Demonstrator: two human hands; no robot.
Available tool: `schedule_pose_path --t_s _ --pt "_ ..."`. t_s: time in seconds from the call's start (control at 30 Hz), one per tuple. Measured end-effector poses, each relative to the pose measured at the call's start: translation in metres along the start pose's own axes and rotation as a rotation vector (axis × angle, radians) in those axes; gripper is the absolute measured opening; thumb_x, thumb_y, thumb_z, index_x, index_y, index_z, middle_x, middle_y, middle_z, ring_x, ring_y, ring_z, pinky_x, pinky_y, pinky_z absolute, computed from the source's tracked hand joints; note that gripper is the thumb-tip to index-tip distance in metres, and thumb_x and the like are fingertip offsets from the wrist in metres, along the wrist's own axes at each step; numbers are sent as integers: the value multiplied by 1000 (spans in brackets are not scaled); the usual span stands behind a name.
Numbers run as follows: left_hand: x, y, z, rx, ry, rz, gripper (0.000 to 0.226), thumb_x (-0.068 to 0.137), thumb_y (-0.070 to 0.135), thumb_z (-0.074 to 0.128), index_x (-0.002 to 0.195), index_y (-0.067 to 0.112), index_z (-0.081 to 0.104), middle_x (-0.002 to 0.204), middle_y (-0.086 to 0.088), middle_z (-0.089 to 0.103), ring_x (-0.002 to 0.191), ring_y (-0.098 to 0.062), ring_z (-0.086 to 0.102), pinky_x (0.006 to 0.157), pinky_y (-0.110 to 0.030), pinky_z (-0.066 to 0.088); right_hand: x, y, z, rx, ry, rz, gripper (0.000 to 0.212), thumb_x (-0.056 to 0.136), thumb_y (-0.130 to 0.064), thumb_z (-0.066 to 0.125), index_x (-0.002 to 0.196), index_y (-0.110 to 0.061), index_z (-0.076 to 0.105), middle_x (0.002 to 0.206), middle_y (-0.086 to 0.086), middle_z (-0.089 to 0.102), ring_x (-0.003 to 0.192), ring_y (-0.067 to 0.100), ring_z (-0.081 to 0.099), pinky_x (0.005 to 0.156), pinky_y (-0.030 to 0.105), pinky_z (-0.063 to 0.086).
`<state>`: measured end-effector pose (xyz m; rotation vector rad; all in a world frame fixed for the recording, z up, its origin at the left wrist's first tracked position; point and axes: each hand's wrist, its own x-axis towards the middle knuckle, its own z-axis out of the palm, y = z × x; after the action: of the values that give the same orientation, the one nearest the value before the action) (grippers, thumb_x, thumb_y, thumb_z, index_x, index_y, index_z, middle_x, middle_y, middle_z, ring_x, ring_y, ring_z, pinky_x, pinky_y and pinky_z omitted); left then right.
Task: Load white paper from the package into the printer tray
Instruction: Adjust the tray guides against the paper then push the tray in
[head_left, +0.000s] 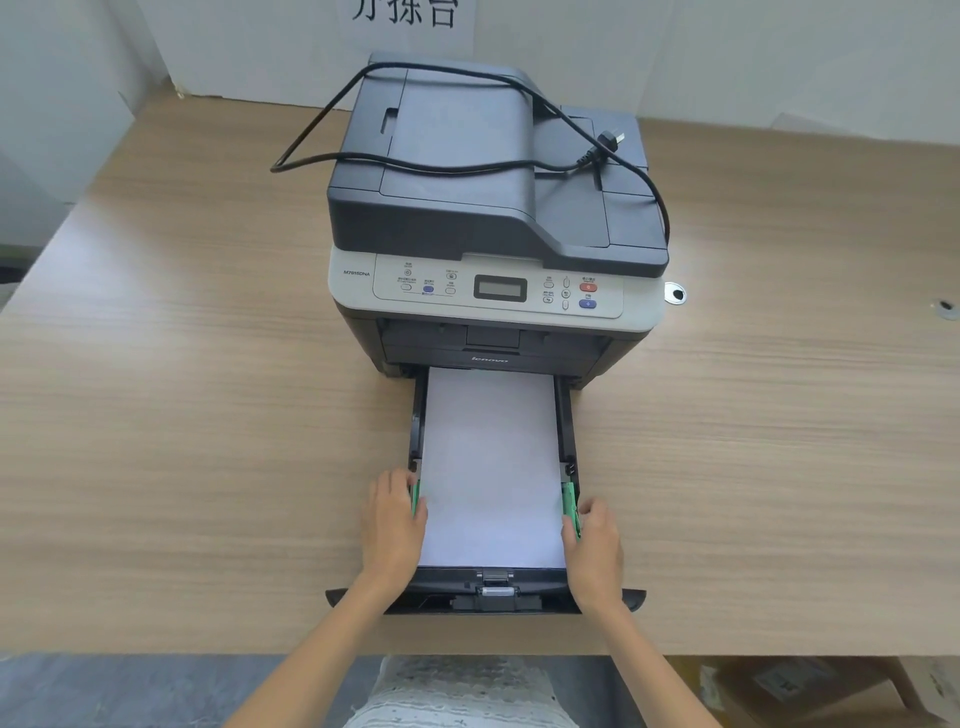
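A dark grey and white printer (493, 218) stands on the wooden table. Its black paper tray (566, 415) is pulled out toward me, and a stack of white paper (491, 467) lies flat inside it. My left hand (392, 525) rests on the tray's left side with its fingers on the left green side guide (415, 499). My right hand (592, 551) grips the right green side guide (570, 506). Both guides sit against the long edges of the paper. No paper package is in view.
A black power cord (467, 169) with its plug lies loose on the printer's lid. The wooden table (208, 415) spreads wide on both sides. A cable grommet (676, 294) sits right of the printer. A cardboard box (810, 691) stands on the floor at lower right.
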<state>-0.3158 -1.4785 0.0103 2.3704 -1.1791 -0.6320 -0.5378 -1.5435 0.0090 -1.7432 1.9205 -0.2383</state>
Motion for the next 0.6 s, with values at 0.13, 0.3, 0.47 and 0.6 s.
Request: schedule_pose_path --t_s 0.13,0.3,0.47,0.6 --pt "1 -5 -7 111 -181 -142 24 92 28 60 101 8 53 96 -10 62 80 -25 56 71 -39 49 5 -2 0 -94 -75 24 24 95 -26 53 105 -4 48 96 11 58 81 27 56 65 35 44" --pt "6 -5 -7 233 -200 -134 30 94 31 55 107 4 48 101 -13 65 89 -32 64 74 -43 55 10 4 2 -241 -167 30 30 98 -31 47 115 -6 48 106 11 59 91 26 59 69 33 46" --pt "7 -9 -4 419 -229 -74 39 93 42 52 114 10 50 111 -7 61 97 -25 62 70 -35 52 8 10 7 -320 -208 9 35 98 -35 46 122 -9 50 107 9 61 92 23 61 71 31 50" --pt "2 -18 -2 316 -129 -65 33 91 42 56 105 14 47 100 -2 62 80 -21 63 54 -31 47 10 10 6 -335 -211 6 39 97 -39 45 122 -10 50 107 9 61 92 24 62 71 32 51"
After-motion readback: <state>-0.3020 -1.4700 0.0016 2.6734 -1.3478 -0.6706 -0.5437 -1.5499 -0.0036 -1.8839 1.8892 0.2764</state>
